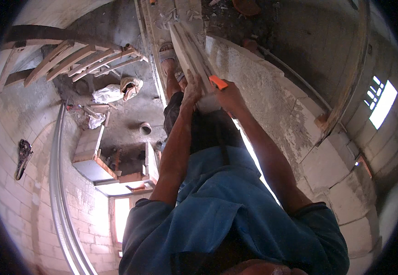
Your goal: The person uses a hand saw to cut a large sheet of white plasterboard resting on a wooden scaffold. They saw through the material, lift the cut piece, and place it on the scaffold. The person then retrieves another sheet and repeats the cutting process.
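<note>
A long pale board (pixel 186 48) runs away from me at the top middle, dusty and grooved along its length. My left hand (pixel 191 91) grips its near part from the left side, fingers pointing forward along it. My right hand (pixel 232 98) is closed around the orange handle (pixel 218 83) of what looks like a hand saw. Its grey blade (pixel 208 104) shows partly between my hands, at the board's near end. Whether the blade touches the board cannot be made out. My sandalled foot (pixel 166 48) stands left of the board.
A low block wall (pixel 263 91) runs along the right. A wooden ladder-like frame (pixel 75 59) is at the upper left. White sacks (pixel 109 93), a short pipe piece (pixel 145 128) and a box-like cabinet (pixel 93 158) lie below left. Long metal profiles (pixel 59 183) stand at the left wall.
</note>
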Motion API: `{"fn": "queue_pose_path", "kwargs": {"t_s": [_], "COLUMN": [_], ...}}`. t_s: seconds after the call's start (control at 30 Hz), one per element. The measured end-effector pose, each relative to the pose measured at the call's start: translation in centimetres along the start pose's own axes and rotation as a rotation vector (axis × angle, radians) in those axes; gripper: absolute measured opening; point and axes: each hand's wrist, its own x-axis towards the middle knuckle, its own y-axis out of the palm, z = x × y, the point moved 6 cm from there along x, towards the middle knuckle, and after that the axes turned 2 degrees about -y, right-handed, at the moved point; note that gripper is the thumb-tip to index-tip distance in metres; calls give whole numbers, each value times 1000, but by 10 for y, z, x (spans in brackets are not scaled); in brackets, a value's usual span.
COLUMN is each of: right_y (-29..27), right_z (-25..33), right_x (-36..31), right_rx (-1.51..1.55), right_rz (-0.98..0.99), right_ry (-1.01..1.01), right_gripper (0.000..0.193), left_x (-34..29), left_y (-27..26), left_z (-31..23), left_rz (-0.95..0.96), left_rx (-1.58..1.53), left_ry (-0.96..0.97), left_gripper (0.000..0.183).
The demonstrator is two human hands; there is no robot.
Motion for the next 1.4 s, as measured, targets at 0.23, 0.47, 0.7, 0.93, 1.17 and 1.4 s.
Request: {"fn": "queue_pose_path", "kwargs": {"t_s": [0.23,0.47,0.7,0.93,1.17,1.4], "right_y": [-23,-75,-42,-60,-64,-65], "right_z": [-49,-74,-44,-88,-8,2], "right_x": [36,50,8,6,-55,-110], "right_rx": [440,855,175,262,256,93], "right_rz": [369,368,131,149,147,128], "right_ry": [21,432,-18,-136,86,34], "right_gripper": [19,20,44,39,20,42], "left_x": [6,11,3,16,0,-4], "left_y": [-8,17,3,19,5,-9], "left_z": [0,66,2,9,34,-9], "left_rz": [-71,-97,5,-36,-44,-63], "left_rx": [149,616,-352,254,258,-140], "left_ry": [147,356,-106,234,243,-68], "left_gripper": [61,61,49,49,49,54]}}
